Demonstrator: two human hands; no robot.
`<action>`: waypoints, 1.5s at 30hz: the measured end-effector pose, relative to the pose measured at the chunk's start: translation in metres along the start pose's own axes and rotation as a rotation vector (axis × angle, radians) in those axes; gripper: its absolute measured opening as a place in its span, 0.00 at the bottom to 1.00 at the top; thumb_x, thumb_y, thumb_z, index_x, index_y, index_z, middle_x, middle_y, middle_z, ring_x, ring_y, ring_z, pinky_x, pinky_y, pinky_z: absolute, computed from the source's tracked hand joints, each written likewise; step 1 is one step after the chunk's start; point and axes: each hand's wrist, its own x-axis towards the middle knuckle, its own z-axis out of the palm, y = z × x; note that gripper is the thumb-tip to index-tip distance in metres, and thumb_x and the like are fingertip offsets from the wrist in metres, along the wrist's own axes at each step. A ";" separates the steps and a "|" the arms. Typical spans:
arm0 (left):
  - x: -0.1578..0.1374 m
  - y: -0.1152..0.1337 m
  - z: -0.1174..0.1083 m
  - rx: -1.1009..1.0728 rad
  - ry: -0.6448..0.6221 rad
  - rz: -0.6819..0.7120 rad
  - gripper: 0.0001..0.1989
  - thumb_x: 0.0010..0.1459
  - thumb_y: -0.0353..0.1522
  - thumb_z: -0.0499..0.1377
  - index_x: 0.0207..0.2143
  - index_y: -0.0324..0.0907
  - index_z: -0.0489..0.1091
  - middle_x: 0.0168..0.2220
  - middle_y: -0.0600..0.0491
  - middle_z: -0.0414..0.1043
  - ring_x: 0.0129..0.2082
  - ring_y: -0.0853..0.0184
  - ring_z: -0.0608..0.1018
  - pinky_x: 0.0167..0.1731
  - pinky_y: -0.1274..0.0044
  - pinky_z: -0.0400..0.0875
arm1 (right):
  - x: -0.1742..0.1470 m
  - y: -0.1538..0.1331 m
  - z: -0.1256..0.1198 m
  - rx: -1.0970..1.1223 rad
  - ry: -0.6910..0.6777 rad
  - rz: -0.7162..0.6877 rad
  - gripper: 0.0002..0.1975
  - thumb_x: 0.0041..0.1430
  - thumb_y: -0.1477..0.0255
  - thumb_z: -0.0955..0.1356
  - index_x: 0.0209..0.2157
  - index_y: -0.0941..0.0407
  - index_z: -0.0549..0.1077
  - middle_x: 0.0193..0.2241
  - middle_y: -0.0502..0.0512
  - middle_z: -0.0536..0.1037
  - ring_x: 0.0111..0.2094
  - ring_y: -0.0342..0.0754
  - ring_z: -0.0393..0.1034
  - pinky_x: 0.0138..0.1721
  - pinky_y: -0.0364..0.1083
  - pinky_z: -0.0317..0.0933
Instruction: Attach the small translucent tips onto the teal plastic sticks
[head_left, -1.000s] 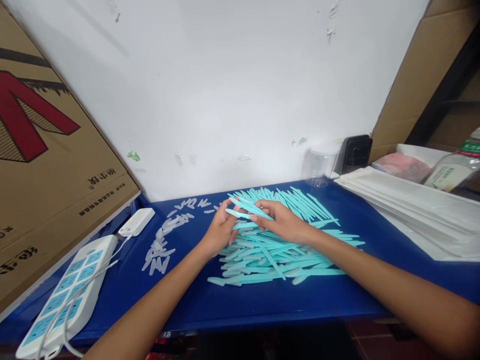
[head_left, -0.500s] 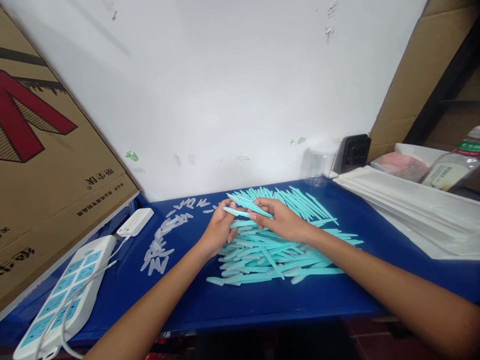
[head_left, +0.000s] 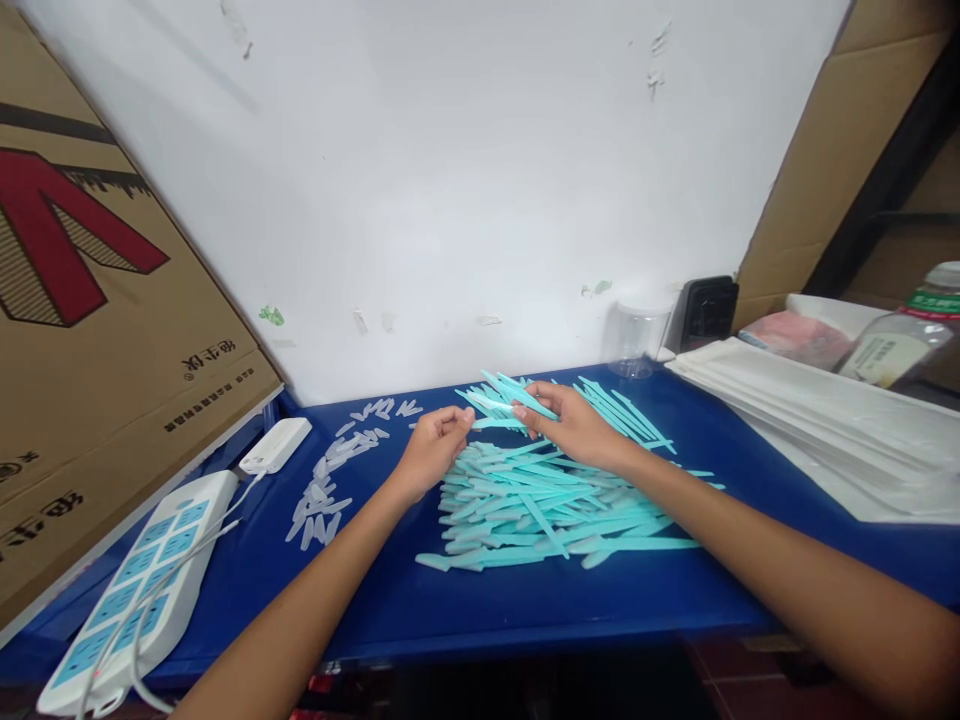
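Observation:
Several turquoise eyebrow razors [head_left: 534, 402] are fanned out in my right hand [head_left: 574, 425], its thumb and fingers closed around their handles. My left hand [head_left: 439, 445] is pinched at the left end of one turquoise razor [head_left: 499, 424] that reaches across to the right hand. Whether a cap sits on that end is hidden by the fingertips. Below both hands lies a thick pile of turquoise razors [head_left: 517, 500] with pale translucent ends. Behind the right hand, more razors [head_left: 622, 415] lie side by side. Small translucent blade caps [head_left: 337, 455] are scattered to the left.
A white power strip [head_left: 142, 590] with cables and a white adapter [head_left: 276, 445] lie along the left of the blue table [head_left: 480, 620]. A cardboard box [head_left: 135, 330] leans there. To the right are white bags [head_left: 810, 420], a clear jar [head_left: 639, 335] and a plastic bottle [head_left: 904, 330].
My left hand has drawn slightly left and away from my right hand. The right hand has risen a little to the right, still holding its razors.

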 end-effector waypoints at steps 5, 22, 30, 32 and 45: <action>-0.001 0.002 -0.006 0.186 -0.031 0.143 0.23 0.62 0.49 0.61 0.26 0.40 0.64 0.20 0.62 0.53 0.19 0.76 0.54 0.20 0.81 0.45 | 0.000 0.003 0.000 0.018 -0.037 -0.010 0.19 0.64 0.53 0.68 0.33 0.55 0.70 0.28 0.50 0.71 0.31 0.48 0.71 0.36 0.47 0.66; 0.000 0.002 -0.002 0.164 -0.023 0.175 0.24 0.66 0.50 0.55 0.26 0.41 0.63 0.19 0.58 0.61 0.19 0.74 0.60 0.21 0.80 0.54 | 0.000 -0.004 -0.001 -0.016 0.002 -0.009 0.19 0.65 0.52 0.67 0.32 0.54 0.69 0.27 0.50 0.71 0.31 0.48 0.70 0.35 0.47 0.64; 0.008 -0.003 -0.023 -0.303 0.043 -0.095 0.09 0.57 0.35 0.61 0.39 0.39 0.71 0.22 0.60 0.60 0.15 0.77 0.52 0.15 0.82 0.43 | 0.003 0.006 -0.006 -0.055 0.044 0.006 0.19 0.66 0.51 0.66 0.34 0.54 0.70 0.26 0.49 0.74 0.30 0.48 0.70 0.36 0.47 0.61; 0.011 -0.005 -0.030 -0.468 0.046 -0.110 0.13 0.51 0.28 0.60 0.41 0.38 0.70 0.26 0.57 0.64 0.17 0.76 0.57 0.15 0.83 0.47 | 0.003 0.008 -0.006 -0.047 0.047 0.000 0.19 0.66 0.52 0.66 0.34 0.54 0.70 0.25 0.49 0.74 0.30 0.48 0.71 0.36 0.47 0.61; 0.012 -0.008 -0.039 -0.717 0.001 -0.206 0.18 0.58 0.17 0.61 0.50 0.34 0.67 0.61 0.30 0.67 0.34 0.73 0.76 0.34 0.80 0.75 | 0.002 0.003 -0.006 -0.049 0.039 0.018 0.20 0.65 0.51 0.66 0.31 0.54 0.70 0.25 0.49 0.73 0.29 0.48 0.69 0.35 0.48 0.60</action>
